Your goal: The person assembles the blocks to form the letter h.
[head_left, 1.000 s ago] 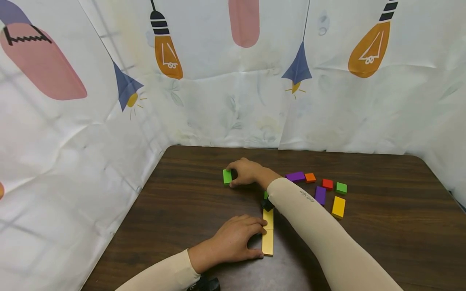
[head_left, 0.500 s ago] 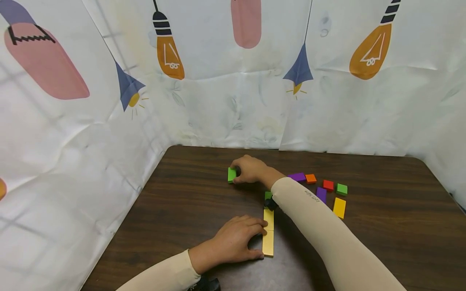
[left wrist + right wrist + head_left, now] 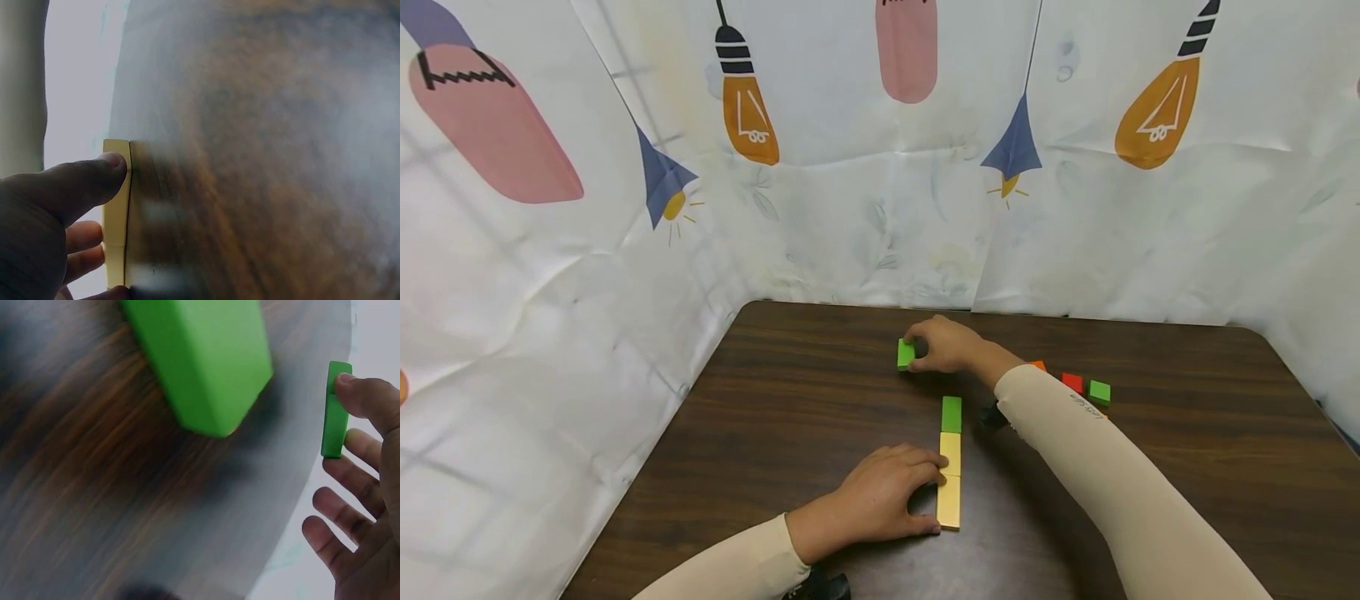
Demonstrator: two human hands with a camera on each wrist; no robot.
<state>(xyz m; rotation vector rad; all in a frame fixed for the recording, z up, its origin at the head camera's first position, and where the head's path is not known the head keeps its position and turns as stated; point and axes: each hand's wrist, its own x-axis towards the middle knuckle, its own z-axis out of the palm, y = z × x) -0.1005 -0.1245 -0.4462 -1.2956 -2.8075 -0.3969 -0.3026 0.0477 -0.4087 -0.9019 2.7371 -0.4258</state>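
My right hand (image 3: 951, 343) pinches a light green block (image 3: 906, 355) between thumb and fingers, toward the far side of the table. The right wrist view shows the thumb on one face of this green block (image 3: 336, 412), with the lower fingers spread away from it. Nearer to me, a green block (image 3: 951, 414) and two pale yellow blocks (image 3: 949, 507) lie end to end in a straight row. My left hand (image 3: 876, 492) rests beside the yellow pair, fingertips near their seam and thumb at the near end's left edge. In the left wrist view, that thumb lies against the yellow block (image 3: 115, 219).
Right of the row, partly behind the right sleeve (image 3: 1075, 442), lie an orange block (image 3: 1038, 365), a red block (image 3: 1072, 382) and a green block (image 3: 1099, 392). A patterned cloth (image 3: 865, 217) hangs behind the brown table (image 3: 797, 392).
My right hand has moved right with the green block. Its sleeve now covers the purple blocks, and the row's green block shows fully. The left hand keeps its place.
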